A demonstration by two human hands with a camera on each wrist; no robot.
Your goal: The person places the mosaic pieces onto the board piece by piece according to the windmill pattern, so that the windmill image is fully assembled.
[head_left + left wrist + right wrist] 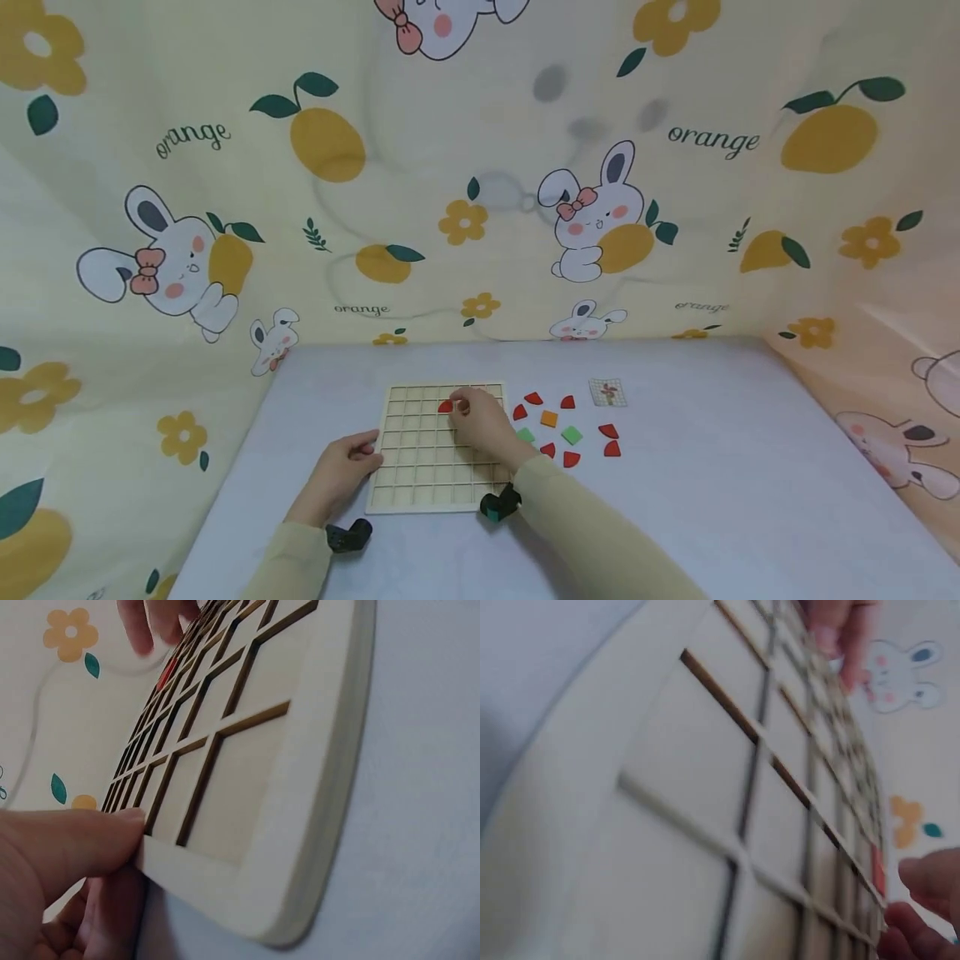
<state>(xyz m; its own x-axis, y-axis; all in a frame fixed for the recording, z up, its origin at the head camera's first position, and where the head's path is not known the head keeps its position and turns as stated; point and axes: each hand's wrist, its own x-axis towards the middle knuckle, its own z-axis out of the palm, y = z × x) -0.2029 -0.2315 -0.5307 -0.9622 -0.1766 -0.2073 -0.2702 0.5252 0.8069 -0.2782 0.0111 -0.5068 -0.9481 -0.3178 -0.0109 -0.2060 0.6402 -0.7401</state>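
A pale wooden grid board (pixel 412 479) lies on the table with its raised lines forming square cells. My left hand (pixel 341 471) grips its left edge; in the left wrist view the thumb (pixel 90 844) lies on the rim and a finger is against the side. One red quarter-round tile (pixel 446 407) sits in a cell in the upper part of the board. Beside it is my right hand (pixel 483 423), over the board's upper right. In the right wrist view its thumb (pixel 930 876) is just off the red tile (pixel 877 868), nothing between thumb and fingers.
Right of the board lie several loose red quarter-round tiles (pixel 572 459), an orange square tile (pixel 549 419) and two green square tiles (pixel 572 435). Behind them is a small gridded picture card (pixel 608 392). A printed cloth wall (pixel 450 125) stands behind the white table (pixel 712 467).
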